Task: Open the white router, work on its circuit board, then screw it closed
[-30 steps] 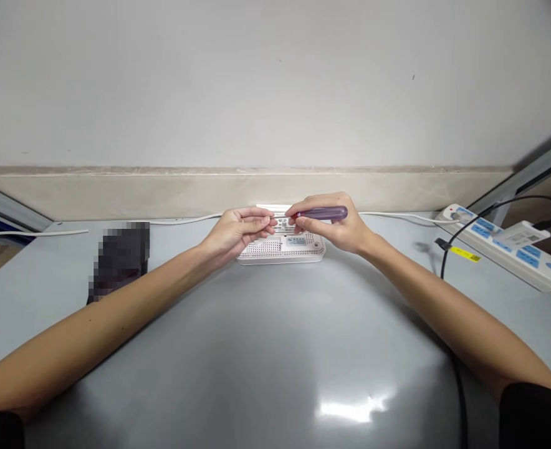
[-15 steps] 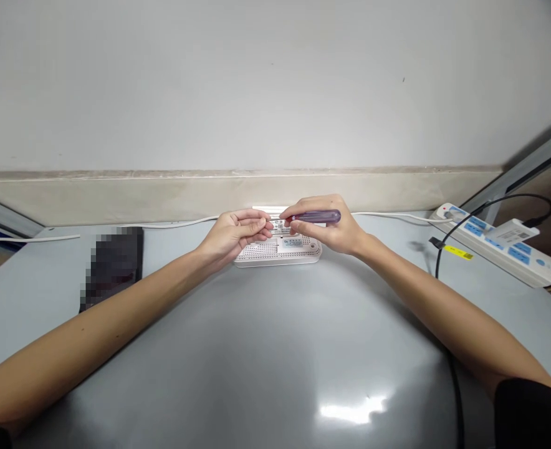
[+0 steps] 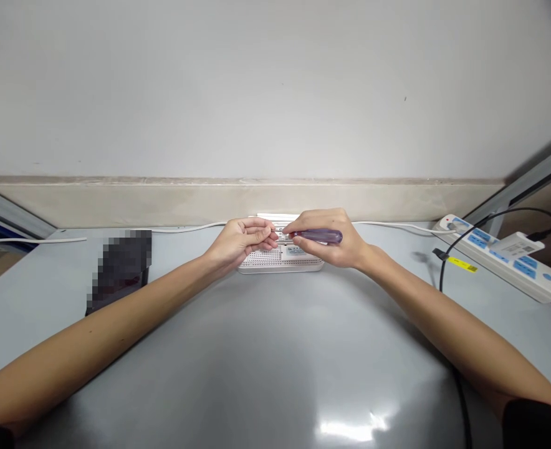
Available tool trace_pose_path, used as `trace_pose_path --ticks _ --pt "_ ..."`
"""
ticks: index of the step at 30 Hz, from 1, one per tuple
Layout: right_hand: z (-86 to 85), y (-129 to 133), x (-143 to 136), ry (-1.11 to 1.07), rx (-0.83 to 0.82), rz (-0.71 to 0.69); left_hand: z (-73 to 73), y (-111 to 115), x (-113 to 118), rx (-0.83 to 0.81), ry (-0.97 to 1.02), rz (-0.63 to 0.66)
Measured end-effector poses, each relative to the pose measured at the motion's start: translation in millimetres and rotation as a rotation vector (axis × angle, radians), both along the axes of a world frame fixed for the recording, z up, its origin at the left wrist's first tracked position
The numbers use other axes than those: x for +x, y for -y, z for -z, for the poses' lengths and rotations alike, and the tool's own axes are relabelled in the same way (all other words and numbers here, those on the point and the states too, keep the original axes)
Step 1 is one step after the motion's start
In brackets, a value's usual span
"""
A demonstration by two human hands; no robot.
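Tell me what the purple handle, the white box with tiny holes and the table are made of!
The purple handle looks like shiny, perhaps see-through plastic: it gleams. The white box seems hard, matt plastic, with neat rows of holes. The grey table is smooth and glossy, reflecting a bright light; painted metal or laminate, I can't tell.

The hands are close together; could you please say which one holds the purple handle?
The right hand, whose fingers grip the purple handle; the left hand is apart from that handle.
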State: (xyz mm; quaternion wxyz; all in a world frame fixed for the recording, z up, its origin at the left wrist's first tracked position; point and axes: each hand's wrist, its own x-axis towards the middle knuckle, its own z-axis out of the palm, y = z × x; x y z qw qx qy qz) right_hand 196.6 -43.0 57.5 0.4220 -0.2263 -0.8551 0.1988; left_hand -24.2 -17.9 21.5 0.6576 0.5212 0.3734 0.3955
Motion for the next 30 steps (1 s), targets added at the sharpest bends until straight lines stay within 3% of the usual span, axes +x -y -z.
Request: trace_pose_path --ticks 5,20,30 --pt "1.0 0.3 -0.2 0.016 0.056 -0.037 1.4 -0.9 -2.0 0.0 -0.005 0.002" --pt "2.4 -1.8 1.3 -0.018 0.001 -0.001 0.6 0.9 -3.8 0.043 0.018 0.077" --pt "-7.9 -2.4 7.9 -0.029 -0.042 0.021 -5.2 3.2 -0.9 0.041 0.015 0.082"
